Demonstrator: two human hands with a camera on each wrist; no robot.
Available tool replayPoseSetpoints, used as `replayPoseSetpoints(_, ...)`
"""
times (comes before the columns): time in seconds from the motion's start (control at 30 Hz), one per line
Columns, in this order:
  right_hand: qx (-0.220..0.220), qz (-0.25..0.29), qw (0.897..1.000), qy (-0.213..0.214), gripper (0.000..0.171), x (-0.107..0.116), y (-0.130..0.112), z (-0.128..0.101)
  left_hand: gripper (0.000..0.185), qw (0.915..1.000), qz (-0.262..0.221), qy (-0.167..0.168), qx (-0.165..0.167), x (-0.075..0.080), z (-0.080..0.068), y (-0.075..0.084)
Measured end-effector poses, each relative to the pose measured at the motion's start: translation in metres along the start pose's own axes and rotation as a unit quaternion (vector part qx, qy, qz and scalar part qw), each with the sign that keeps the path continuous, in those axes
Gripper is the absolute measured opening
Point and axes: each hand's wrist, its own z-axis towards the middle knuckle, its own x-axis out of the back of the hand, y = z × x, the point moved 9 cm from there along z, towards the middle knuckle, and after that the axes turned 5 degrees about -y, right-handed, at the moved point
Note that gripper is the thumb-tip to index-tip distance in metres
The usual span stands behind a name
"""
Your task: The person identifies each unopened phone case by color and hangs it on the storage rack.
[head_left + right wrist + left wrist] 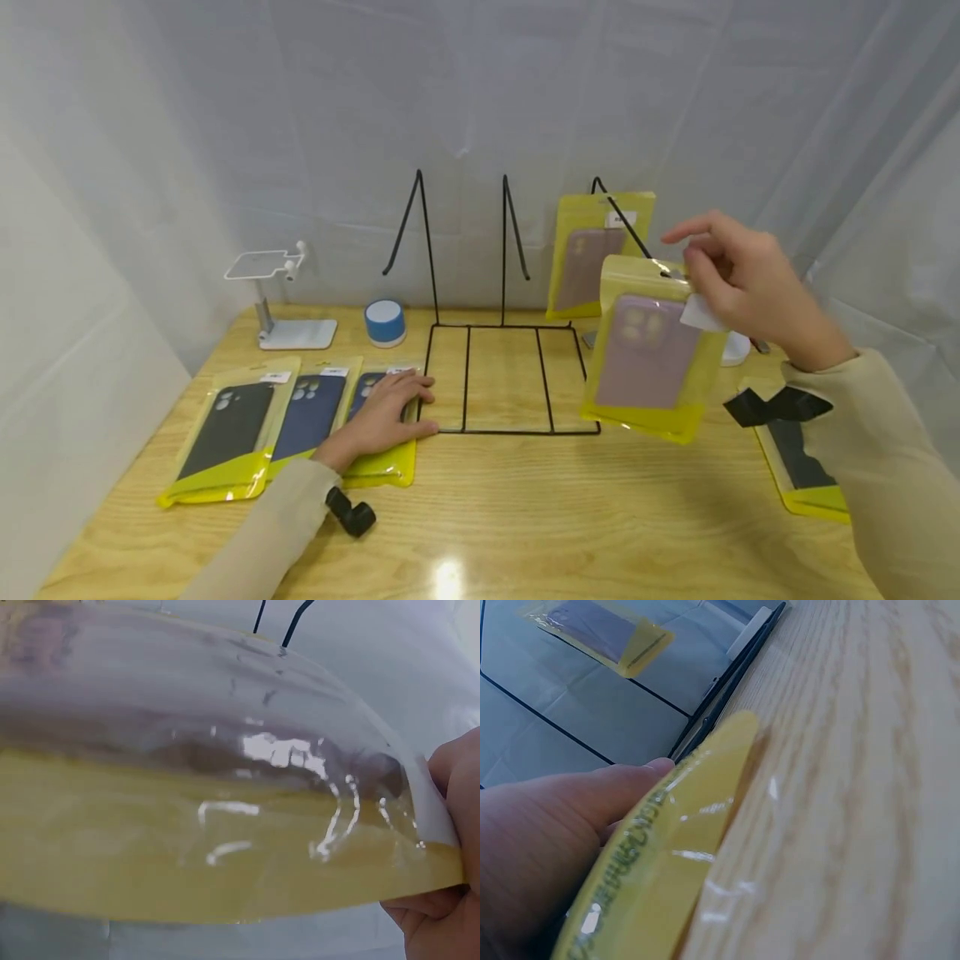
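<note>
Near edge first: my left hand (382,412) lies flat, fingers straight, on the rightmost packaged phone case (375,433) of three lying in a row on the table (525,517), prob. to pin it so it won't slide. Grip there is just a press, nothing curled.

Farther, my right hand (738,283) pinches the top corner of the purple phone case pack (648,350), lifted above the table by the wire display rack (510,367). Held by the hang-hole end so the hole meets the right hook (626,225). Long axis approx. vertical, slightly tilted, clear front facing me. Behind it another pack (592,250) hangs on that hook.
</note>
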Motion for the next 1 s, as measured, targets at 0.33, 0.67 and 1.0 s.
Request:
replayPoseSetpoints(0.33,-0.002,0.002,1.0,0.007,0.022,-0.01,0.012,0.005,0.036,1.0,0.0,0.002,-0.002,0.002,0.0,0.001)
replayPoseSetpoints(0.67,-0.025,0.001,1.0,0.0,0.016,-0.022,0.03,0.016,0.037,1.0,0.0,0.005,-0.006,0.002,-0.003,0.001)
replayPoseSetpoints(1.0,-0.068,-0.006,0.998,-0.014,0.01,-0.031,0.056,0.032,0.036,0.9999,0.001,0.01,-0.008,0.003,-0.002,0.001)
